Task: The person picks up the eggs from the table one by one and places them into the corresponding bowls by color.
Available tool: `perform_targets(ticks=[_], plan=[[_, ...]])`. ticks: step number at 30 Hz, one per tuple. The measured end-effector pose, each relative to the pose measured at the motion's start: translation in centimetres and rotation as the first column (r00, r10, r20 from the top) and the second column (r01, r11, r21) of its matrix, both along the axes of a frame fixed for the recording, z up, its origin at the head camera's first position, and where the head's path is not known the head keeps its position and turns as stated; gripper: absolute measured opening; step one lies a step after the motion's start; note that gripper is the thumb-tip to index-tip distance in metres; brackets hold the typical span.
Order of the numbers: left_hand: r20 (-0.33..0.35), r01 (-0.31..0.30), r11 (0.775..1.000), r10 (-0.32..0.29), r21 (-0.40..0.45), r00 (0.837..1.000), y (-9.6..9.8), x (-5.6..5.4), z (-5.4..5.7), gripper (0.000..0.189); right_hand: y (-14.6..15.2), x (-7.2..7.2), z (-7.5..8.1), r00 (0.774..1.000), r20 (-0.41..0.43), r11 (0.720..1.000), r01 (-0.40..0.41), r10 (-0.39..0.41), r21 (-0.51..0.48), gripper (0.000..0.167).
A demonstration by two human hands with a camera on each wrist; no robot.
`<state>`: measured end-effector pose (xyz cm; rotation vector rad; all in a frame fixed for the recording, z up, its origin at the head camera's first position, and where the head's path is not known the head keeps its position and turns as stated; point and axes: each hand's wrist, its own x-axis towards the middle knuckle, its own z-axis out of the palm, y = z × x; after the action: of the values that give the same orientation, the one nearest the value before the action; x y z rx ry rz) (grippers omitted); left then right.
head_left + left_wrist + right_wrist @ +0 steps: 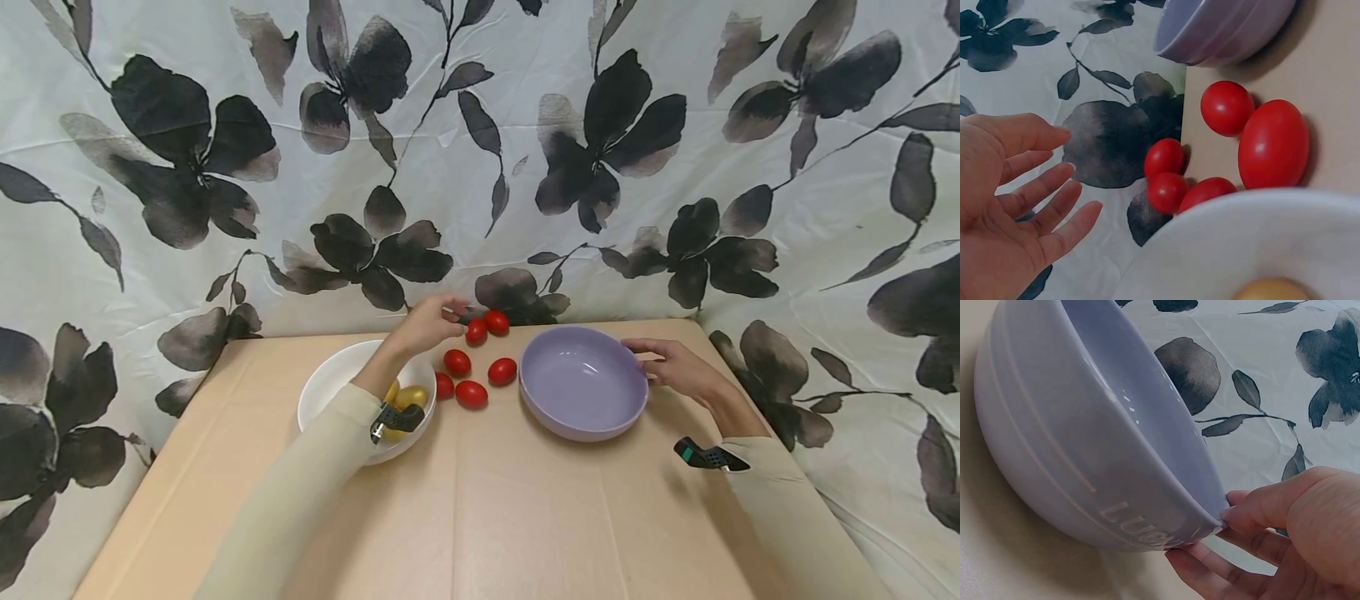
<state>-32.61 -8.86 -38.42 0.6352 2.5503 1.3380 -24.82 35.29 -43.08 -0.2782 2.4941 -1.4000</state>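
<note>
My left hand (429,325) reaches over the far side of a white bowl (321,396), its fingers spread and nothing between them. Several red oval tomatoes (471,395) lie between the two bowls, the farthest pair (497,322) close to the left fingertips. Yellow oval pieces (412,397) sit in the white bowl, partly hidden by my left forearm. On the right, my right hand (681,368) grips the rim of an empty purple bowl (581,375). In the right wrist view the thumb (1254,509) is at the rim, with fingers under the outer wall.
The bowls stand toward the back of a light wooden-coloured table (525,517). Behind it hangs a white cloth (480,242) with dark flower prints, close to the table's far edge. More cloth runs along the right side.
</note>
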Motion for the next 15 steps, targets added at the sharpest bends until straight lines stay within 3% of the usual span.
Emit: perform_targets(ticks=[7, 15], plan=[[-0.014, -0.020, 0.998, 0.019, -0.052, 1.000, 1.6, -1.1, -0.7, 0.046, 0.1, 0.0, -0.2, 1.000, -0.005, 0.999, 0.012, -0.012, 0.039, 0.049], [-0.049, -0.056, 0.994, 0.052, -0.090, 0.997, 2.6, -2.8, -1.9, 0.045, 0.2, -0.3, -0.2, 1.000, 0.008, 1.000, 0.014, -0.014, 0.017, 0.051]])
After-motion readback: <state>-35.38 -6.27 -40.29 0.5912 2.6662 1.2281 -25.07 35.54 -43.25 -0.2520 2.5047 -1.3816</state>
